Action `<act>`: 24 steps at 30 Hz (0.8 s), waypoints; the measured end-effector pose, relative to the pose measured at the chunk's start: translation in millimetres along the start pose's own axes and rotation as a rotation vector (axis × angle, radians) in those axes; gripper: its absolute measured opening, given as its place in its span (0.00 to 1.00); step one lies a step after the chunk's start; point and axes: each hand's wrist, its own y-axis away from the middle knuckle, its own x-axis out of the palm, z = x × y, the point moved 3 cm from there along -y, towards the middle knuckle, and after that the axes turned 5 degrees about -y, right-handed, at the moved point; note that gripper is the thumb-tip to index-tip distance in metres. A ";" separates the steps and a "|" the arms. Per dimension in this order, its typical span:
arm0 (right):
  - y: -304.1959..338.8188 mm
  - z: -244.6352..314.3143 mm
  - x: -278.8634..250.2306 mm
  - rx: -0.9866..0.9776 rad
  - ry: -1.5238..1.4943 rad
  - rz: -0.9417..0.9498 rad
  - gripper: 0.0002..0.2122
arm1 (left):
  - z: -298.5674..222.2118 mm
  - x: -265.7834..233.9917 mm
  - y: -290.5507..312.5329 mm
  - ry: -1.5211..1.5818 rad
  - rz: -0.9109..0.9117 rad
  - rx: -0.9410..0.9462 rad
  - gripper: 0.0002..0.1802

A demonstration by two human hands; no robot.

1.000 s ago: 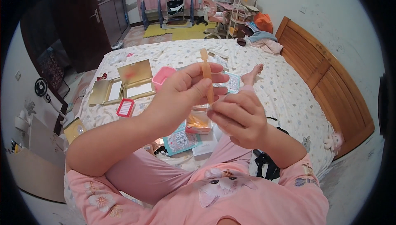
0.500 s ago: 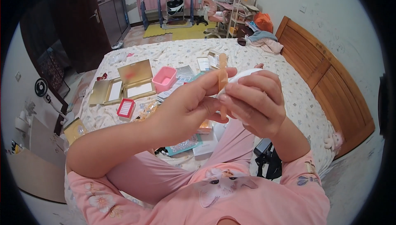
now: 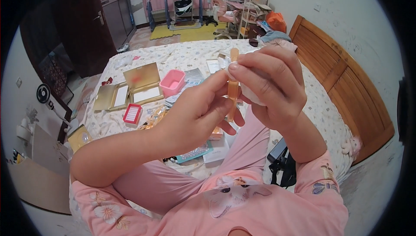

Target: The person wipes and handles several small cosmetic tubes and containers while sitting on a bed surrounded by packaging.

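Upright in front of my chest is a narrow amber, partly see-through stick [image 3: 233,89] with a rounded top. My left hand [image 3: 195,110] is closed around its lower and middle part, thumb and fingers pinching it. Close beside it on the right, my right hand [image 3: 277,84] has its fingers curled, with the fingertips at the stick's upper part. A soft white wad [image 3: 252,94], perhaps tissue or cloth, is held in that right hand, mostly hidden by the fingers. I cannot tell the stick's exact kind.
On the patterned bedsheet lie open gold cases [image 3: 143,82], a pink plastic basket [image 3: 173,82], a red-rimmed box [image 3: 132,113], papers and packets. A black device with a strap [image 3: 279,158] rests by my right leg. A wooden headboard [image 3: 342,75] stands at the right.
My right hand has moved up with the white wad, its fingertips now higher on the amber stick. The left hand keeps its hold, its lower fingers slightly more spread.
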 end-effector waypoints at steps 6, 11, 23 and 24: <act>-8.9 -6.8 -6.8 0.078 -0.010 -0.042 0.16 | 2.0 -0.5 4.6 0.128 -0.007 -0.030 0.25; -4.5 -4.6 3.0 0.090 0.051 0.024 0.17 | 5.5 -2.8 3.8 0.107 -0.047 0.014 0.29; 7.9 11.7 -3.0 0.137 -0.132 0.163 0.15 | 6.4 -10.0 -0.9 0.152 -0.093 -0.032 0.28; 3.4 8.7 -7.3 0.130 -0.109 0.120 0.15 | 7.0 -9.2 -1.1 0.146 -0.087 -0.053 0.28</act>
